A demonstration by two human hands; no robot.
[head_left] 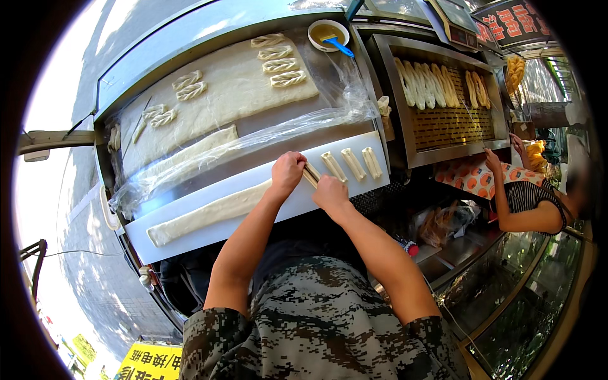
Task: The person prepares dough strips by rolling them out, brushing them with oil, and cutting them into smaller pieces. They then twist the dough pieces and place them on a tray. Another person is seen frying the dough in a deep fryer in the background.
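My left hand (288, 173) pinches the upper end of a short stacked dough strip (311, 175) over a white cutting board (280, 221). The strip's lower end is in the fingers of my right hand (331, 194). Several similar double strips (353, 164) lie side by side on the board, right of my hands. A long flat dough band (204, 217) stretches over the board's left part, its right end partly behind my left wrist. Beyond the board, a large dough sheet (228, 80) carries several twisted dough pieces (288, 79).
Crumpled plastic film (247, 137) runs behind the board. A bowl of oil (327, 33) with a blue brush (340, 46) stands at the back. On the right, a fryer (408, 156) holds long dough sticks (427, 85); a co-worker (527, 206) in a patterned apron stands beside it, holding a thin stick.
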